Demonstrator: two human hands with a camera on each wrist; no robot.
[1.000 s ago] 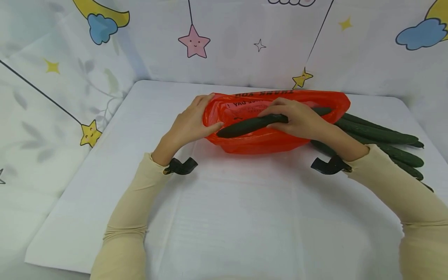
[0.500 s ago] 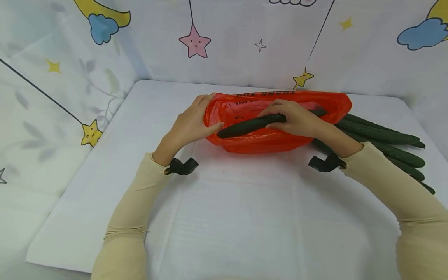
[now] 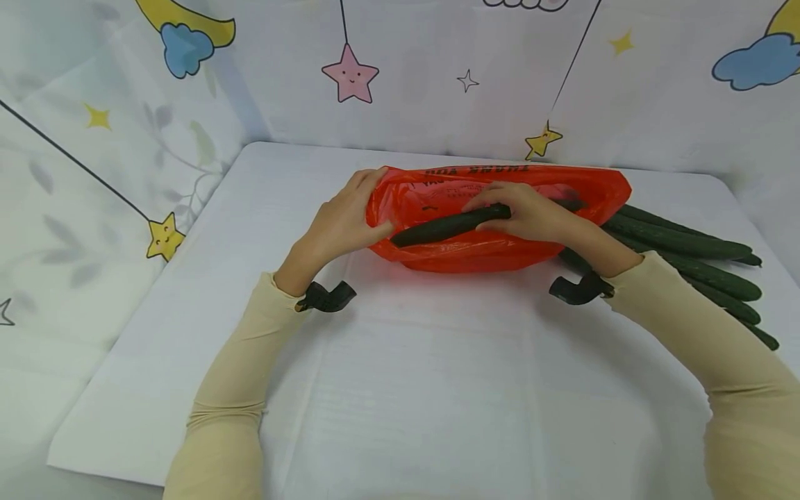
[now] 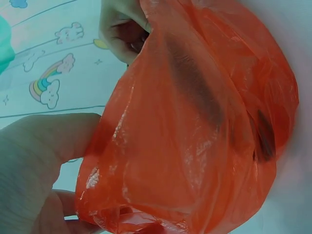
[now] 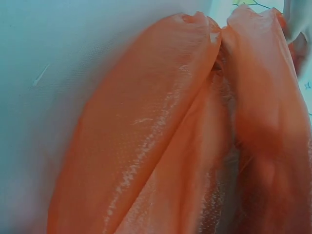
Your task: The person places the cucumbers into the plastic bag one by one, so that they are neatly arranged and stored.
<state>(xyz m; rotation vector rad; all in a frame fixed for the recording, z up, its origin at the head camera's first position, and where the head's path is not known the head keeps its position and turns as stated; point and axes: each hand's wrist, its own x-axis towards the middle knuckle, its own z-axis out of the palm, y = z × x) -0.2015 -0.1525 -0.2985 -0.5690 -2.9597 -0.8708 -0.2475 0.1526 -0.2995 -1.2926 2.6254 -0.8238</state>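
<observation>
On a white counter (image 3: 406, 389), pinches the left rim of a red bag (image 3: 462, 260) with the left grip (image 3: 342, 217). Next, clamps the right grip (image 3: 531, 214) on the right end of a cucumber (image 3: 440, 229), holding it slanted along the near side of the bag's open mouth, left tip near the left grip. Shows another cucumber (image 3: 570, 204) inside the bag's right end. Farther right, spreads more cucumbers (image 3: 687, 241) on the counter, partly behind the right sleeve (image 3: 706, 326).
</observation>
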